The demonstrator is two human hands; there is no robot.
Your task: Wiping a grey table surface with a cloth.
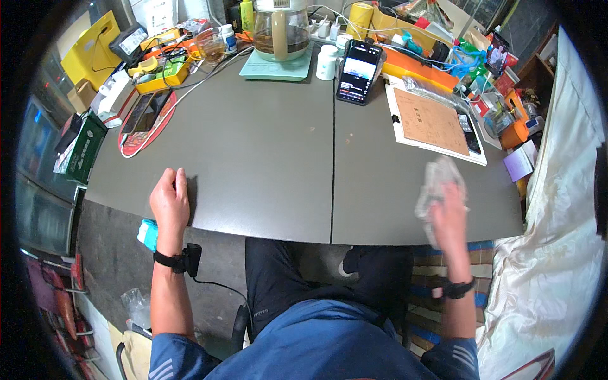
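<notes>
My right hand (449, 216), somewhat blurred, presses on a pale crumpled cloth (434, 178) near the right front edge of the grey table (266, 156). The cloth spreads out beyond my fingers and reaches down to the table's edge. At the left front of the same table rests my left hand (171, 194), curled into a loose fist; nothing shows in it. Both wrists wear black straps. A clipboard with a brown notebook (430, 118) lies just beyond the cloth. A lit phone (359, 71) leans upright at the back, near a white bottle (326, 62).
A glass pitcher of brown liquid (281, 35) stands on a mint-green scale (275, 69) at the back. Two phones lie on a red mat (147, 130) at the left, beside a green box (83, 147). Cluttered orange trays and cables line the right rear.
</notes>
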